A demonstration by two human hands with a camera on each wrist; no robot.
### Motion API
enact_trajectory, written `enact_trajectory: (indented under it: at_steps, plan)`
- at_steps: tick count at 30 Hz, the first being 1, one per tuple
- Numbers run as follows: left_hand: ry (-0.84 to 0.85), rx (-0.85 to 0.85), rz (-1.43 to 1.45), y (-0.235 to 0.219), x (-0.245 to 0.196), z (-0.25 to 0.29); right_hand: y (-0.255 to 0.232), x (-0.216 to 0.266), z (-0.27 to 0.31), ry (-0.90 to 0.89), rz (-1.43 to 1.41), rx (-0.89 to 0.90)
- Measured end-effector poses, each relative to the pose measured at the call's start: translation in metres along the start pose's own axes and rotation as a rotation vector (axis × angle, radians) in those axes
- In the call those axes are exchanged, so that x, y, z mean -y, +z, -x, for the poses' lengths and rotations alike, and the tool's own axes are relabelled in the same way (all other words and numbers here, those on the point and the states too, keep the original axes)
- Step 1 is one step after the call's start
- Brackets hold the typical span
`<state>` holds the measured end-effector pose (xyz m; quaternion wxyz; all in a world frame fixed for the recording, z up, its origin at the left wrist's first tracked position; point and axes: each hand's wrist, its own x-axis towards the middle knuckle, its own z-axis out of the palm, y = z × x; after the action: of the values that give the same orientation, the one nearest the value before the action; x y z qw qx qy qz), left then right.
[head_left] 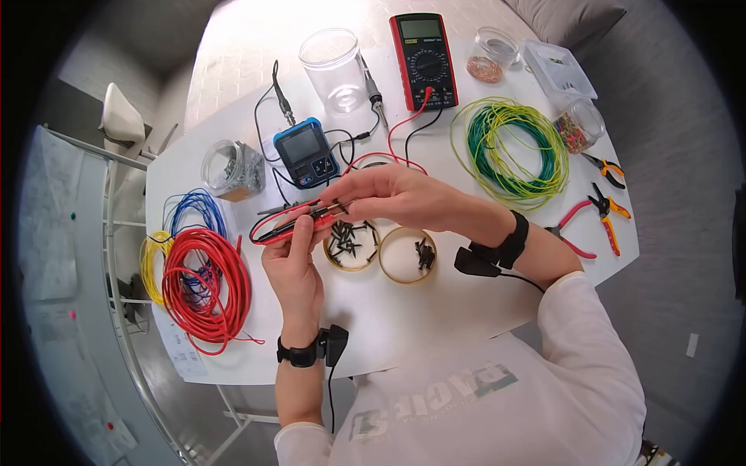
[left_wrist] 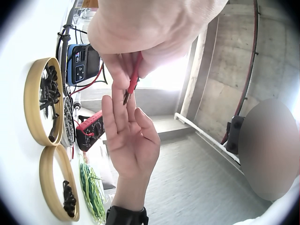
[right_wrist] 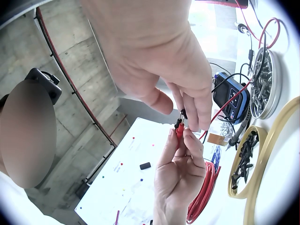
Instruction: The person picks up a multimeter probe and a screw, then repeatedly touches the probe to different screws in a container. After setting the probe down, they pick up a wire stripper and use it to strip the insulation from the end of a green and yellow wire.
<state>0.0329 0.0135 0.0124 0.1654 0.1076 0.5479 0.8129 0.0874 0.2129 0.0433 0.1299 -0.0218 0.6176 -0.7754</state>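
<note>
Two slim probes [right_wrist: 180, 131], red and black, sit pinched between thumb and fingers of the left hand [head_left: 293, 276], above the table [head_left: 443, 318]; the right hand [head_left: 412, 198] reaches nearly straight-fingered by their tips, thumb apart. The probes look light, stiff and smooth, best held behind the sharp metal. Past two dishes [head_left: 408, 283] of screws [head_left: 344, 242], the meter [head_left: 427, 66] has lettering too small to read.

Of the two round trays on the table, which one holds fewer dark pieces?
The lower tray in the left wrist view: its dark pieces form one small cluster, while the upper tray holds many more.
</note>
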Motion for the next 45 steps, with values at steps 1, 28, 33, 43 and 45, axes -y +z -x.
enact_trajectory:
  at_steps: [1,28,33,43,45]
  plan:
    - [-0.001,0.000,0.001,0.000,0.000,0.000,0.001,0.000,0.000,-0.011,0.006,0.007]
    - [0.079,-0.086,0.077,-0.005,-0.006,-0.002,0.012,-0.007,0.000,-0.261,0.605,-0.081]
    - [0.111,-0.090,0.109,-0.008,-0.005,-0.003,0.012,-0.014,-0.026,-0.225,1.263,-0.117]
    - [0.109,-0.142,0.110,-0.008,-0.009,-0.004,0.025,-0.012,-0.073,0.000,1.684,0.124]
    - [0.128,-0.159,0.144,-0.010,-0.007,-0.004,0.026,-0.013,-0.076,-0.026,1.665,0.108]
